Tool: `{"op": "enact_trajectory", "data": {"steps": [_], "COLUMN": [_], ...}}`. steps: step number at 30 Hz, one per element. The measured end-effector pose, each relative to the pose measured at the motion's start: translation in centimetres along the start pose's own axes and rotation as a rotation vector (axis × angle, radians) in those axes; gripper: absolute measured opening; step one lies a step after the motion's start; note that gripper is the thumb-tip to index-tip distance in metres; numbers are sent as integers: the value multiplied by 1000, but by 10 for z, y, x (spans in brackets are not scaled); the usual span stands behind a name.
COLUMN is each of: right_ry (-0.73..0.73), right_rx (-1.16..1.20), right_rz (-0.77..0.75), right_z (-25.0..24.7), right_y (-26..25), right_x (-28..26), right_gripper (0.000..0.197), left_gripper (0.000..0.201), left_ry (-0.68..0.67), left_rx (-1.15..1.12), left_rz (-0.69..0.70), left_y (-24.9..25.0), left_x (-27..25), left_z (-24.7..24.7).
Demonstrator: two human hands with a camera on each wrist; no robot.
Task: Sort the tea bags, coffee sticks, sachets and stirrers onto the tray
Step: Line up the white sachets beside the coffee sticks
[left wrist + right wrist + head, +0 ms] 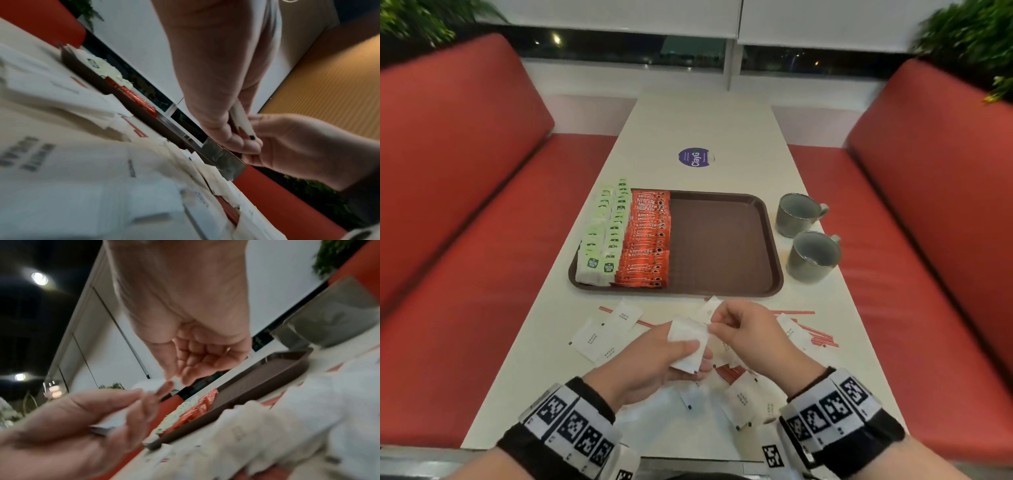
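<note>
My left hand [697, 353] grips a small stack of white sugar sachets [685, 334] above the table's near end, thumb on top. My right hand [714, 325] pinches one more white sachet [710, 308] right beside the stack; in the right wrist view its thumb and forefinger [176, 379] meet on a white corner. Beyond the hands lies the brown tray [722, 246], with green-and-white tea bags [602, 236] in its left column and orange coffee sticks [649, 240] next to them. Loose sachets [589, 337] and red stirrers [815, 335] lie scattered on the table under and around the hands.
Two grey mugs [799, 214] [813, 257] stand just right of the tray. A round purple sticker [695, 157] sits on the white table beyond it. Red bench seats [482, 205] flank the table on both sides. The tray's right half is bare.
</note>
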State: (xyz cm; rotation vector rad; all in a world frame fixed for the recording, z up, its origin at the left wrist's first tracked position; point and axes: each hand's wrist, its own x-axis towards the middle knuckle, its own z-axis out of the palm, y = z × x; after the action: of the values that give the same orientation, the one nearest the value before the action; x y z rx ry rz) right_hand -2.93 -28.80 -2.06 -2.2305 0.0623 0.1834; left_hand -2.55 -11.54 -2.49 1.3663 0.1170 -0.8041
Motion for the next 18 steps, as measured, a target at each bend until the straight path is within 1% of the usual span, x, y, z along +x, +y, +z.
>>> {"op": "enact_trajectory", "data": {"steps": [1,2,3,4,5,6,8,10,11,12,13,16,18], "right_ry": [37,47,17,-26,-65,-79,-60,-32,-26,-25,-28,-18,19], "right_rx": [-154,-340,-520,-644,-722,-753,-759,-753,-721,-673,-611,-355,-216], "right_rz": [46,99,152,197,235,260,286,313,324,334,353,366,322], "right_z": [-2,-4,-3,-2,1,5,13,17,18,18,18,12,3], "right_y": [2,5,10,13,13,14,15,13,12,11,10,12,7], "right_x": [3,5,6,7,7,7,8,9,10,10,9,9,6], "right_gripper": [7,16,30,41,48,53,55,46,39,31,27,28,26], "left_gripper": [16,16,16,16,17,17,18,18,17,17,17,20,23], "left_ry": [38,67,88,101,113,126,143,144,142,138,132,95,54], "left_rx": [-40,-67,-91,-105,-114,-109,-70,-22,-4,14,30,59,66], "left_rz": [-12,-16,-17,-19,-25,-31,-37,-41,-41,-41,-41,-26,-9], "left_y": [1,2,4,6,7,8,10,11,12,13,14,19,23], "left_x": [0,-1,-2,-2,-3,-3,-3,-2,-1,1,2,7,11], "left_z": [-6,-13,-20,-27,-33,-39,-47,-54,-57,-59,-61,-64,-65]}}
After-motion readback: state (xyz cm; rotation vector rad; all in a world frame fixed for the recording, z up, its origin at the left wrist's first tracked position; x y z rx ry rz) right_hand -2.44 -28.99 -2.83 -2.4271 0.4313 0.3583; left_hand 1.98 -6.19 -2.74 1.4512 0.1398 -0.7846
